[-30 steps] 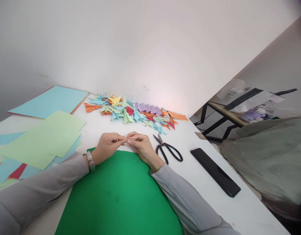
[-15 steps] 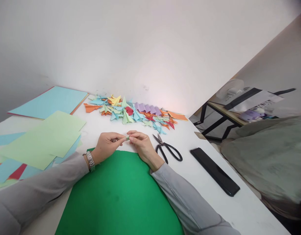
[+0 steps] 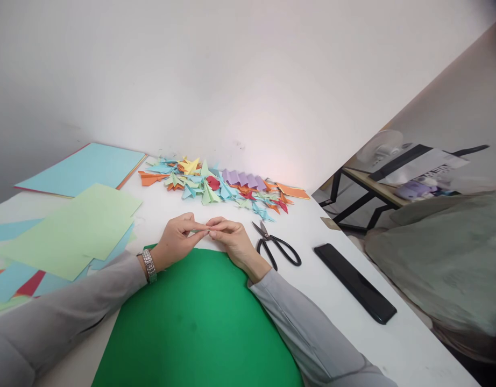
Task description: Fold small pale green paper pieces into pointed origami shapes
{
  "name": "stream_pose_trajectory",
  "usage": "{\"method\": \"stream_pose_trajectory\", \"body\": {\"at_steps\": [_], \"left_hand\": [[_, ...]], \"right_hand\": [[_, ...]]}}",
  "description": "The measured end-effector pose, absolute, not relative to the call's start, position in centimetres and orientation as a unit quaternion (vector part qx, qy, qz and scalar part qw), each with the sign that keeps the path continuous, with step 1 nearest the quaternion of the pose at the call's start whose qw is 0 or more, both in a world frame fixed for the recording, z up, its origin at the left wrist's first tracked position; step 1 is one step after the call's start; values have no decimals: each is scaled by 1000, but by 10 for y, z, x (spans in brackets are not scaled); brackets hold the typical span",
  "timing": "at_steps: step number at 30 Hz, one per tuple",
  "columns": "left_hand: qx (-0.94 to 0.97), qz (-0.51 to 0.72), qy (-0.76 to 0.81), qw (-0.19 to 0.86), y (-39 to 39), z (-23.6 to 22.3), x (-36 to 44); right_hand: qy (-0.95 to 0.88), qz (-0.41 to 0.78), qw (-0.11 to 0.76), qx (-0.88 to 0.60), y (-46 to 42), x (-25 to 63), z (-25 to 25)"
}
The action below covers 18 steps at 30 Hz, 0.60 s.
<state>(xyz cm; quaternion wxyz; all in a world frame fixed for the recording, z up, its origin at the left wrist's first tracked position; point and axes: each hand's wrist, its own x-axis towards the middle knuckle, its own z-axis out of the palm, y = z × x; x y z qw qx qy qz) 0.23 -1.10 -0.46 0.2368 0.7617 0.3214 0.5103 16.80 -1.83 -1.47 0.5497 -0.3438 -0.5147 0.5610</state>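
My left hand (image 3: 180, 240), with a metal watch (image 3: 149, 265) at its wrist, is closed in a pinch. Its fingertips meet those of my right hand (image 3: 234, 239), which pinches from the other side. Between them is a small piece of green paper (image 3: 195, 231), mostly covered by the fingers. Both hands are just above the far edge of a large green sheet (image 3: 199, 322) on the table. Black-handled scissors (image 3: 275, 245) lie partly open to the right of my right hand.
Folded paper shapes (image 3: 211, 183) in many colours are heaped along the wall. Light green sheets (image 3: 74, 226) overlap blue ones at left, near a blue stack (image 3: 86, 166). A long black case (image 3: 355, 283) lies at right. Beyond the table are a side table (image 3: 363, 180) and grey-green cloth (image 3: 441, 252).
My fingertips have drawn together, and my left index finger now reaches out straighter to the right hand. The green paper shows less than before. Table items have stayed put.
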Motion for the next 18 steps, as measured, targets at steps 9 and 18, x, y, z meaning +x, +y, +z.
{"method": "stream_pose_trajectory", "body": {"at_steps": [9, 18], "left_hand": [[758, 496, 336, 257, -12, -4, 4], [766, 485, 334, 259, -13, -1, 4]], "right_hand": [[-509, 568, 550, -340, -18, 168, -15], [-503, 575, 548, -340, -19, 167, -13]]}}
